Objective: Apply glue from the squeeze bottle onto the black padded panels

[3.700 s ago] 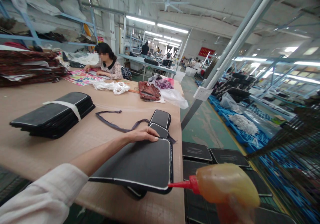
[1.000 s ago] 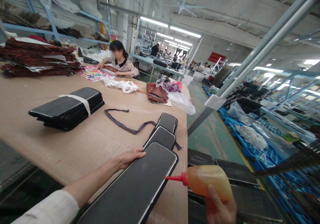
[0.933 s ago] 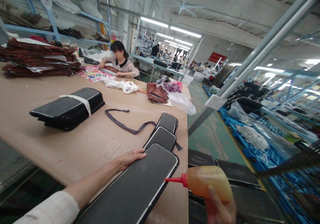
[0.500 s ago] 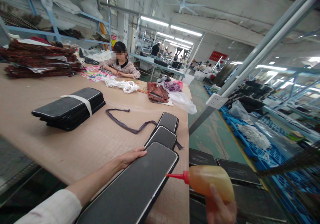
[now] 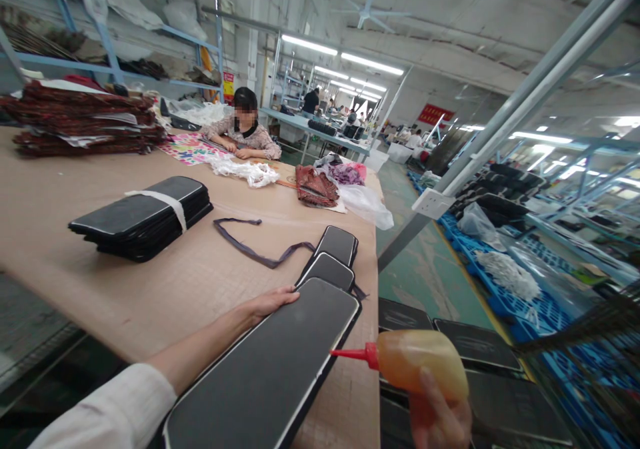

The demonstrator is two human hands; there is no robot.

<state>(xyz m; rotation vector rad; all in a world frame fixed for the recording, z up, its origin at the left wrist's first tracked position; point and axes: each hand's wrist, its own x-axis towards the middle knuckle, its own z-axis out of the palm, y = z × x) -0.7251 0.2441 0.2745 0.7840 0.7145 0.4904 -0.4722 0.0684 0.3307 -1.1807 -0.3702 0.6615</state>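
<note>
Left hand (image 5: pixel 270 300) lies flat and open on the black panel (image 5: pixel 273 369); right hand (image 5: pixel 440 412) grips the glue bottle (image 5: pixel 420 362), nozzle at the panel's right edge. Two smaller panels (image 5: pixel 333 255) beyond look untouched, so edging seems underway

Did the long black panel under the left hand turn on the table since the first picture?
Yes. The black panel then lay crosswise; it now points along the table edge toward the two small panels.

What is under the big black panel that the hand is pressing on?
The black panel lies on the brown table, its far end overlapping a smaller panel. The left hand presses it. Anything beneath stays hidden.
</note>
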